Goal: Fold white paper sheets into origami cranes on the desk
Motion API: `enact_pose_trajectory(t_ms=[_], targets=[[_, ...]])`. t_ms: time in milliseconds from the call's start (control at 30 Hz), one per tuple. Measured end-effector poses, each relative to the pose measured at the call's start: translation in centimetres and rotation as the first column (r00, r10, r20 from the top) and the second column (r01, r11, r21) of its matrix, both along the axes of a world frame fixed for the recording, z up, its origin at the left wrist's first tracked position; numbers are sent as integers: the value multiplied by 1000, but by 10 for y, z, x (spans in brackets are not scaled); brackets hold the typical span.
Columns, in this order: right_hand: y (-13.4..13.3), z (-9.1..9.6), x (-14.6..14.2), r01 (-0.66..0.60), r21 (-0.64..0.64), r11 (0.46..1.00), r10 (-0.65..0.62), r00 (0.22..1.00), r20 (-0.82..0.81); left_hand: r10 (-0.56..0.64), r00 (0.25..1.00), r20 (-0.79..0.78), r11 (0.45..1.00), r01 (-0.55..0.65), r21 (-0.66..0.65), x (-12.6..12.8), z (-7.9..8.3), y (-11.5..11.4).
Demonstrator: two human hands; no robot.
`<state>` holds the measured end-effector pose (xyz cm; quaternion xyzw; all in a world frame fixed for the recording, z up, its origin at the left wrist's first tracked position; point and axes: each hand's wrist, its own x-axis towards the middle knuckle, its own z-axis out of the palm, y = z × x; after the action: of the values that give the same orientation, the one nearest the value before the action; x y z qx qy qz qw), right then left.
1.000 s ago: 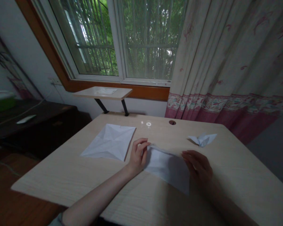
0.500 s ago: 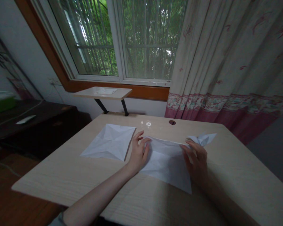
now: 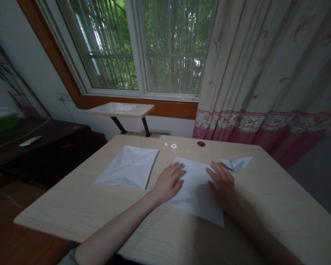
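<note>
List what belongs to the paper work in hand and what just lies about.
In hand:
white sheet under left hand and right hand
probably creased sheet and folded paper

Lying about, apparently:
slim pale object on dark cabinet
green container
flat white thing on raised shelf

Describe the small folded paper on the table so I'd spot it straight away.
Find the pale table below the window. On its right side, just beyond the right hand, sits the folded paper. Unlike the sheet beneath that hand and the creased sheet farther left, both lying flat, it is small, with pointed, wing-like flaps.
</note>
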<state>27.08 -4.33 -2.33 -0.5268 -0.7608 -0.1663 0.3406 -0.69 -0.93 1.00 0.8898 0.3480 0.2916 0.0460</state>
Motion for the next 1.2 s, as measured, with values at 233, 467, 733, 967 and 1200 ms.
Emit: enact_pose_trajectory(t_ms=[233, 467, 733, 967, 1200], targets=[[-1, -4, 2, 92, -104, 990, -86, 995, 56, -145, 977, -158, 987, 131, -97, -1, -3, -3], [0, -1, 4, 169, -119, 978, -157, 982, 104, -85, 967, -239, 993, 63, -101, 0, -4, -5], [1, -1, 5, 217, -115, 969, -203, 972, 120, 46, 959, -280, 996, -66, -63, 3, -4, -8], [-1, 1, 5, 227, -200, 953, -195, 967, 166, 87, 939, -333, 988, -125, -95, 5, 3, -11], [-3, 13, 4, 154, -234, 960, -143, 988, 61, 48, 946, -321, 982, -103, -157, 2, 4, -9]])
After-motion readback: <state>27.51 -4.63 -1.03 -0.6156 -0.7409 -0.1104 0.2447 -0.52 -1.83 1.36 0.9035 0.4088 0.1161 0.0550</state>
